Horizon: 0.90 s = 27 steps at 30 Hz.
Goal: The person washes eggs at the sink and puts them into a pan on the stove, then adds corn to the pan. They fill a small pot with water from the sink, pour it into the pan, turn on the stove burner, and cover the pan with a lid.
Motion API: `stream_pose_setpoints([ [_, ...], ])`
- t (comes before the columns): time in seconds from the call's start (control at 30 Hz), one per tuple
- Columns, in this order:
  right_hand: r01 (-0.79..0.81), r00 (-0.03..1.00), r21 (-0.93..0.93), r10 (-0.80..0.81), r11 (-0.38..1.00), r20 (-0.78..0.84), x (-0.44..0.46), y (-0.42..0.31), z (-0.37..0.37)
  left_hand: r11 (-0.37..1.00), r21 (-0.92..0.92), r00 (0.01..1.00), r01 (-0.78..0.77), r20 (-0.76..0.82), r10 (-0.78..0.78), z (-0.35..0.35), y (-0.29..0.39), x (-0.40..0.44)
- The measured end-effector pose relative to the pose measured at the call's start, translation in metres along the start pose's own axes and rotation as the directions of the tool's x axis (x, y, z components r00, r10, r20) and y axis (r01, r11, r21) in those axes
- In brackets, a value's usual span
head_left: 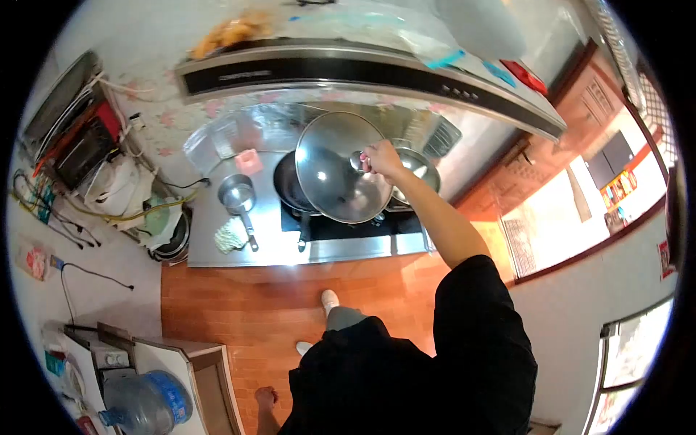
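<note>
My right hand (383, 160) is closed on the knob of a large round glass lid (326, 170), which has a metal rim. The lid is tilted up above the cooktop and partly covers a dark frying pan (288, 190), whose handle (304, 233) points toward me. Just beyond my right hand stands a silver pan (428, 172) on the other burner, partly hidden by the lid and my arm. Low at my side hangs my left hand (266, 396), its fingers curled in with nothing seen in them.
Left of the burners, a small saucepan (236, 193), a crumpled pale cloth (230, 235) and a pink container (248, 161) sit on the steel counter (206, 246). A range hood (348, 69) juts out overhead. Behind my left side stands a large water bottle (148, 402).
</note>
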State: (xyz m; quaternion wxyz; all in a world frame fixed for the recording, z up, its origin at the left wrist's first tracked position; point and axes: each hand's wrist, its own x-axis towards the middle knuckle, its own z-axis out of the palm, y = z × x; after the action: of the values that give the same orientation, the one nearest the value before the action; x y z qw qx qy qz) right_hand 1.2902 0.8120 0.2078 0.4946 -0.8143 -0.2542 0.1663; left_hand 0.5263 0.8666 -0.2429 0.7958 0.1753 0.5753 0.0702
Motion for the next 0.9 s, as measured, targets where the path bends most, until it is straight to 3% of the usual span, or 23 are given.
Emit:
stream_pose_setpoints([
  [0.07,-0.019,1.000,0.060,0.019,0.998,-0.005,-0.011,0.018,-0.030,1.000,0.007,1.000,0.009,-0.006,-0.009,0.013,-0.019,-0.001],
  [0.1,-0.023,0.998,-0.021,0.022,1.000,-0.054,-0.035,0.035,-0.068,0.863,0.412,0.956,-0.291,0.164,0.244,0.012,-0.037,0.001],
  [0.13,-0.009,0.997,-0.103,0.001,0.995,-0.081,-0.044,0.047,-0.099,0.505,0.649,0.821,-0.569,0.417,0.390,0.015,-0.052,0.001],
  [0.17,0.025,0.995,-0.199,-0.043,0.980,-0.090,-0.035,0.058,-0.102,0.509,0.648,0.822,-0.567,0.414,0.391,0.027,-0.054,0.000],
  [0.2,-0.053,0.992,-0.273,0.019,0.961,-0.123,-0.042,0.086,-0.144,0.505,0.694,0.857,-0.513,0.382,0.346,0.038,-0.064,-0.014],
  [0.27,-0.074,0.993,-0.310,0.043,0.948,-0.107,-0.023,0.131,-0.169,0.503,0.746,0.898,-0.436,0.323,0.300,0.071,-0.065,-0.009],
  [0.33,0.009,0.984,-0.409,-0.080,0.913,-0.157,-0.006,0.189,-0.225,0.832,0.522,0.982,-0.189,0.079,0.174,0.118,-0.071,-0.013],
  [0.4,-0.006,0.989,-0.442,-0.061,0.897,-0.136,0.008,0.216,-0.251,0.930,0.346,0.988,-0.123,-0.044,0.147,0.150,-0.088,-0.001],
  [0.47,0.020,0.997,-0.582,-0.062,0.813,-0.051,0.030,0.253,-0.284,0.861,0.480,0.983,-0.171,0.028,0.180,0.253,-0.096,-0.032],
  [0.53,-0.015,0.999,-0.591,-0.006,0.807,-0.034,0.035,0.245,-0.284,0.790,0.596,0.989,-0.140,0.040,0.145,0.272,-0.106,-0.007],
  [0.6,-0.039,0.999,-0.579,0.044,0.814,-0.005,0.045,0.245,-0.288,0.728,0.647,0.969,-0.226,0.074,0.234,0.336,-0.116,-0.022],
  [0.67,0.023,0.997,-0.644,0.029,0.765,0.070,0.082,0.267,-0.280,0.750,0.604,0.957,-0.270,0.084,0.277,0.382,-0.131,-0.033],
  [0.8,-0.007,0.996,-0.652,0.062,0.758,0.061,0.101,0.263,-0.261,0.688,0.625,0.925,-0.368,0.170,0.340,0.394,-0.144,-0.048],
  [0.9,-0.038,0.988,-0.671,0.130,0.740,0.088,0.124,0.276,-0.234,0.784,0.540,0.943,-0.306,0.059,0.327,0.363,-0.168,-0.048],
])
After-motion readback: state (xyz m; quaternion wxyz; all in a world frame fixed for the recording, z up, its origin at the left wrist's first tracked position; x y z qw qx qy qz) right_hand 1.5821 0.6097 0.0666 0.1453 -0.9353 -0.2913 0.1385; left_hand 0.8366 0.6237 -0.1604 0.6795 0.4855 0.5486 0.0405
